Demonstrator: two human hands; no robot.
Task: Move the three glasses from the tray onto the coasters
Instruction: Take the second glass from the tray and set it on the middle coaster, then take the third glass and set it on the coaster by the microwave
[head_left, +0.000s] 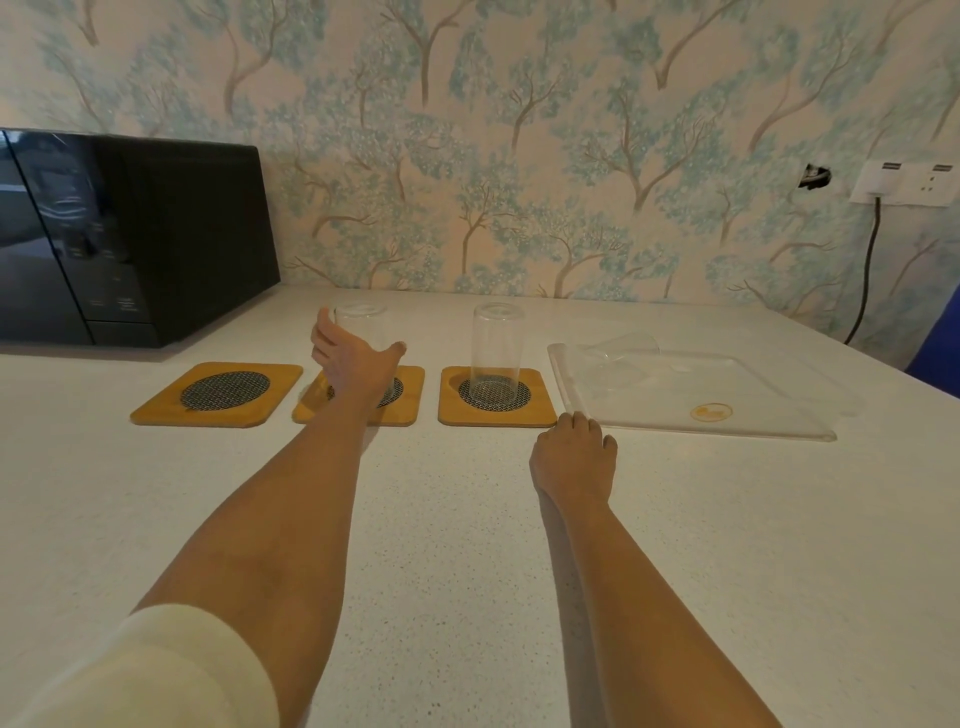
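Note:
Three wooden coasters with dark mesh centres lie in a row. The left coaster (218, 394) is bare. My left hand (349, 358) grips a clear glass (359, 319), upside down, over the middle coaster (410, 395); I cannot tell whether it touches it. Another clear glass (496, 348) stands upside down on the right coaster (540, 410). A third glass (626, 347) lies on its side on the clear tray (769, 423). My right hand (574, 452) rests on the counter, fingertips at the tray's near left corner, holding nothing.
A black microwave (130, 234) stands at the back left. A wall socket (904, 183) with a black cable (868, 270) is at the right. A blue object (937, 343) shows at the right edge. White speckled counter (467, 545) fills the foreground.

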